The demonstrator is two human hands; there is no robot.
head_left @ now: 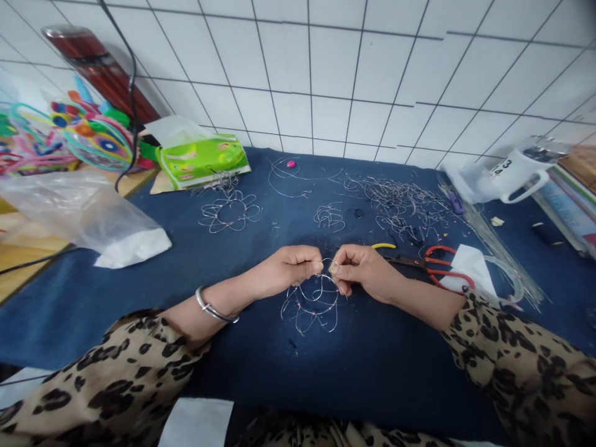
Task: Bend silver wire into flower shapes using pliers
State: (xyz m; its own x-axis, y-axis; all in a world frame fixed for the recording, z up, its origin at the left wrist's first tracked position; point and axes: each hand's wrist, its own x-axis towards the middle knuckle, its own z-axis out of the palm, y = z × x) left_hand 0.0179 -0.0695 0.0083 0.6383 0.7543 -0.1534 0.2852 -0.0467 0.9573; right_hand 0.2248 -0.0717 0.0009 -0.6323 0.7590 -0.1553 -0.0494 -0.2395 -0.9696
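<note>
My left hand (pixel 291 268) and my right hand (pixel 358 270) meet over the dark blue cloth (pixel 139 292), both pinched on the top of a looped silver wire flower with small pink beads (pixel 311 305). The wire piece hangs just below my fingers and rests on the cloth. A metal bangle (pixel 212 307) sits on my left wrist. Both sleeves are leopard print.
A finished wire flower (pixel 230 212) lies farther back, with a tangle of loose wire pieces (pixel 400 205) at back right. Red-handled scissors (pixel 442 267) and a yellow-handled tool (pixel 384 246) lie beside my right hand. A green tissue pack (pixel 205 160), a plastic bag (pixel 93 217) and a white jug (pixel 516 174) stand around.
</note>
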